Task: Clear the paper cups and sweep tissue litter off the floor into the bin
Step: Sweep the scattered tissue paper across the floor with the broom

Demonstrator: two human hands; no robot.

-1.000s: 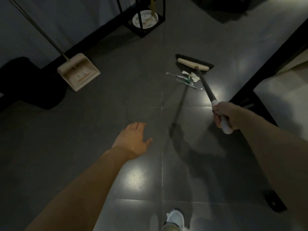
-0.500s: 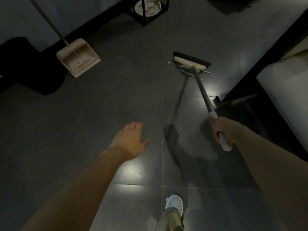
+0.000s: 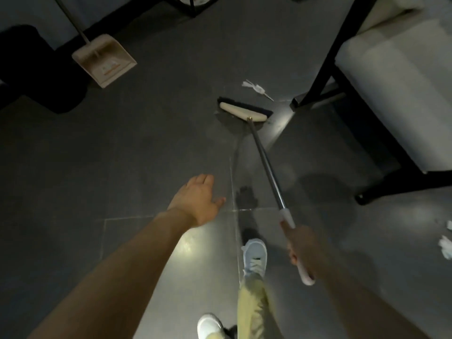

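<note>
Gripping long grey-handled cream broom with right hand, left hand free, fingers straight; white tissue scrap on dark tiled floor just beyond broom head, beige dustpan far left

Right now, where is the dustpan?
In the head view the dustpan sits on the floor at the upper left, by the wall, well left of the broom head and apart from it.
</note>
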